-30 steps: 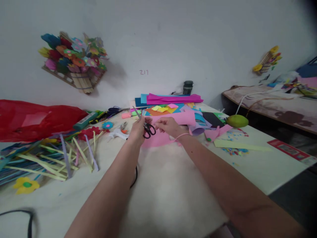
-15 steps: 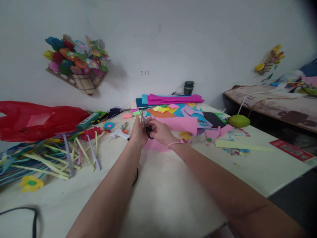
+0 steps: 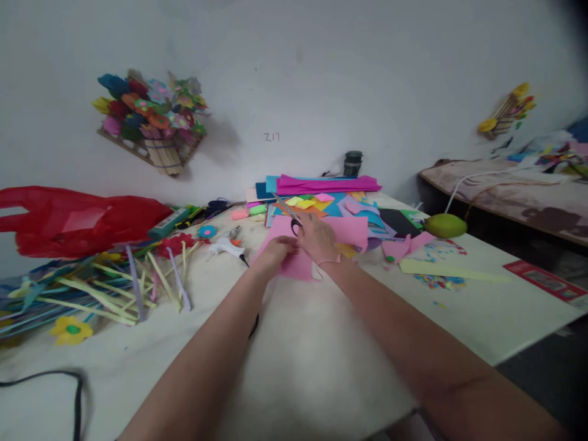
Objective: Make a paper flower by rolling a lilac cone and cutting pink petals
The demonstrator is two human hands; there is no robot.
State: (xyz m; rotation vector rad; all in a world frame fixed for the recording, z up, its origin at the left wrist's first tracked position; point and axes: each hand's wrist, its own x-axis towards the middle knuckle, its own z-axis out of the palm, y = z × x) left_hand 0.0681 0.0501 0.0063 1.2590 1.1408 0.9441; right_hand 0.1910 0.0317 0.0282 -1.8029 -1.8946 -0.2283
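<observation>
My right hand (image 3: 316, 237) is closed on a pair of black-handled scissors (image 3: 288, 215), whose blades point up and left over the coloured paper. My left hand (image 3: 275, 250) sits just left of it, with its fingers pinched on the near edge of a pink paper sheet (image 3: 297, 264) lying on the white table (image 3: 321, 355). The two hands touch over the sheet. A thin pink band circles my right wrist.
Coloured paper is stacked (image 3: 321, 190) behind the hands beside a dark jar (image 3: 353, 163). Left lie a white glue gun (image 3: 227, 247), paper strips (image 3: 114, 288), a red plastic bag (image 3: 78, 217) and a black cable (image 3: 55, 383). Right lie a green fruit (image 3: 444, 225), scraps and a bed (image 3: 514, 190).
The scissors went from my left hand to my right. Both hands dropped onto the pink sheet, and my left hand took hold of its edge.
</observation>
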